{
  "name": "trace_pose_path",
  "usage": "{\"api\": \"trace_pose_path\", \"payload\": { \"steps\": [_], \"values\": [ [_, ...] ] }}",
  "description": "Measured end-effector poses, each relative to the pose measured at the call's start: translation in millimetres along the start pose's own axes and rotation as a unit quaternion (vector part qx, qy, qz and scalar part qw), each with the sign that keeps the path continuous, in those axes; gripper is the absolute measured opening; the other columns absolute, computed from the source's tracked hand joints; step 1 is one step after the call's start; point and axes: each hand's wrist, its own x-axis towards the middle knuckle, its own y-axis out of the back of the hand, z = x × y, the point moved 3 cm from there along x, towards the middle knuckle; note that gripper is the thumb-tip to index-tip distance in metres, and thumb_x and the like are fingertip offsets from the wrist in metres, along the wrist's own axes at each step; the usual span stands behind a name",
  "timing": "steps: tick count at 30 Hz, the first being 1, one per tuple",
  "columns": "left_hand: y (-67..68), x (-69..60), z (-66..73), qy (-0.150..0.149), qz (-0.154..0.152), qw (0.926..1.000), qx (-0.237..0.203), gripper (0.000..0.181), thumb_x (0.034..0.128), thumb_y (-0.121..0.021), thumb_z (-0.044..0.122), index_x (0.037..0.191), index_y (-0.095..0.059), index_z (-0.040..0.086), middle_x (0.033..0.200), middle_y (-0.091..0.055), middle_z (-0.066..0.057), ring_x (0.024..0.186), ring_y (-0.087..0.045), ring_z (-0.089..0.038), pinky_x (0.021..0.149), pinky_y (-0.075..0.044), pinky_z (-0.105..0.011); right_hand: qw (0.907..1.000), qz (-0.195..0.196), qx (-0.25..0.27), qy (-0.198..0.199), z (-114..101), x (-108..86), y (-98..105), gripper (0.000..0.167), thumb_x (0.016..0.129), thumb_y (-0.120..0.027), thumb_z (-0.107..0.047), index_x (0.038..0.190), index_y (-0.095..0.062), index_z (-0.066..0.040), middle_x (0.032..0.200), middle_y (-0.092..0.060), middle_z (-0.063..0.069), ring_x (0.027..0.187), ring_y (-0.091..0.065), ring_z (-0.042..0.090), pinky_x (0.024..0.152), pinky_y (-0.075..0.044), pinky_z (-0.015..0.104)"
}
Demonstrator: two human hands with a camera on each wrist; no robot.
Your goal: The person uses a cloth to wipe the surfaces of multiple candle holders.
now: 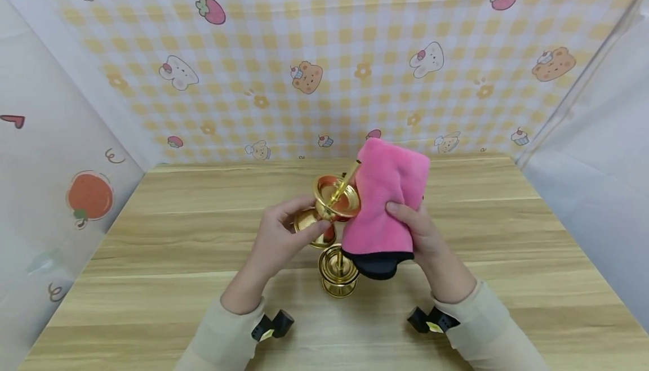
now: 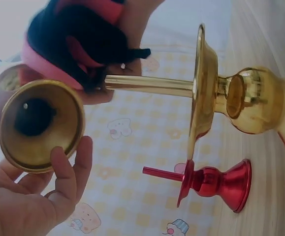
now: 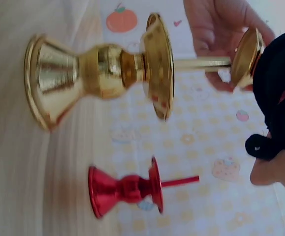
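Head view: your left hand [image 1: 281, 231] holds the raised stand [image 1: 325, 210] over the table [image 1: 203, 247], fingers curled round it; your right hand [image 1: 425, 230] grips the pink cloth [image 1: 387, 191] close by its rim. Work on that one looks under way, unfinished. The second stand [image 1: 339, 273] is upright midway between the table's side edges, the red stand [image 3: 132, 189] nearer the far edge; whether either is done, you can't tell.
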Motion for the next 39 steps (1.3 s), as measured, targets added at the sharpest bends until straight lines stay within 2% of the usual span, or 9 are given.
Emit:
{"api": "trace_pose_path", "payload": {
  "steps": [5, 10, 13, 16, 22, 25, 28, 32, 39],
  "values": [
    [1.3, 1.4, 0.1, 0.005, 0.022, 0.9996, -0.016, 0.032, 0.0842, -0.071, -0.002, 0.115, -0.063, -0.006, 0.112, -0.067, -0.015, 0.103, -0.064, -0.010, 0.088, -0.055, -0.020, 0.9969, 0.072, -0.030, 0.010, -8.2, 3.7, 3.4, 0.024, 0.088, -0.069, -0.009, 0.108, -0.056, -0.017, 0.099, -0.068, -0.006, 0.087, -0.068, 0.008, 0.083, -0.056, 0.022],
    [0.5, 0.7, -0.7, 0.007, 0.018, 0.9981, -0.058, 0.034, 0.0833, -0.069, -0.005, 0.116, -0.061, -0.009, 0.110, -0.064, -0.007, 0.093, -0.064, -0.010, 0.074, -0.059, -0.021, 0.9895, 0.136, -0.038, 0.031, -20.9, 5.9, 9.0, 0.029, 0.087, -0.070, -0.001, 0.107, -0.056, -0.018, 0.099, -0.067, -0.007, 0.088, -0.067, 0.008, 0.085, -0.055, 0.022],
    [-2.0, 0.4, -1.9, 0.009, 0.008, 0.9974, -0.072, 0.034, 0.0834, -0.069, -0.004, 0.116, -0.060, -0.010, 0.108, -0.063, -0.004, 0.088, -0.063, -0.010, 0.070, -0.058, -0.020, 0.9793, 0.178, -0.055, 0.079, -30.4, 5.2, 12.6, 0.038, 0.083, -0.069, 0.008, 0.108, -0.058, -0.017, 0.100, -0.067, -0.006, 0.091, -0.066, 0.009, 0.087, -0.054, 0.022],
    [-5.6, 0.7, -3.3, 0.016, -0.006, 0.9965, -0.081, 0.034, 0.0852, -0.069, -0.001, 0.116, -0.060, -0.011, 0.107, -0.062, -0.004, 0.087, -0.062, -0.009, 0.069, -0.057, -0.018, 0.9595, 0.206, -0.139, 0.133, -38.0, 2.7, 14.1, 0.045, 0.077, -0.070, 0.014, 0.108, -0.059, -0.018, 0.099, -0.065, -0.006, 0.091, -0.062, 0.010, 0.086, -0.053, 0.020],
    [-9.5, 0.1, -3.9, 0.023, -0.004, 0.9960, -0.086, 0.032, 0.0872, -0.065, 0.001, 0.115, -0.058, -0.012, 0.108, -0.062, -0.007, 0.085, -0.062, -0.008, 0.070, -0.057, -0.018, 0.9058, 0.157, -0.310, 0.242, -36.6, 3.2, 4.2, 0.046, 0.069, -0.073, 0.011, 0.105, -0.058, -0.014, 0.094, -0.060, -0.007, 0.083, -0.056, 0.011, 0.074, -0.049, 0.020],
    [-7.7, -1.0, -4.1, 0.023, 0.013, 0.9960, -0.086, 0.029, 0.0871, -0.062, 0.004, 0.112, -0.059, -0.012, 0.102, -0.063, -0.003, 0.080, -0.062, -0.008, 0.066, -0.056, -0.019, 0.9050, 0.123, -0.309, 0.265, -28.7, 3.2, -3.8, 0.047, 0.068, -0.073, 0.012, 0.111, -0.059, -0.002, 0.100, -0.063, -0.008, 0.088, -0.058, 0.010, 0.079, -0.051, 0.020],
    [-4.6, -1.8, -5.1, 0.019, 0.021, 0.9967, -0.076, 0.028, 0.0861, -0.061, 0.007, 0.107, -0.059, -0.012, 0.095, -0.062, -0.002, 0.076, -0.060, -0.008, 0.062, -0.055, -0.020, 0.8932, 0.112, -0.337, 0.276, -21.0, -1.5, -10.5, 0.051, 0.069, -0.073, 0.013, 0.117, -0.056, 0.008, 0.107, -0.064, -0.016, 0.094, -0.060, 0.005, 0.083, -0.051, 0.016],
    [-3.5, -2.9, -4.7, 0.024, -0.020, 0.9972, -0.067, 0.032, 0.0832, -0.062, 0.008, 0.108, -0.053, -0.010, 0.098, -0.058, -0.006, 0.077, -0.060, -0.010, 0.062, -0.056, -0.021, 0.8784, 0.098, -0.352, 0.308, -14.8, -5.4, -13.7, 0.049, 0.068, -0.072, 0.016, 0.114, -0.058, 0.011, 0.110, -0.064, -0.021, 0.096, -0.062, 0.002, 0.087, -0.052, 0.016],
    [-4.9, -4.6, -1.1, -0.013, -0.115, 0.9897, -0.084, 0.046, 0.0826, -0.071, 0.009, 0.112, -0.040, -0.008, 0.099, -0.059, -0.017, 0.082, -0.063, -0.010, 0.069, -0.056, -0.021, 0.9023, 0.137, -0.286, 0.292, -15.5, -2.8, -13.0, 0.040, 0.071, -0.071, 0.017, 0.109, -0.067, 0.005, 0.102, -0.070, -0.013, 0.091, -0.064, 0.006, 0.086, -0.055, 0.019]
  ]
}}
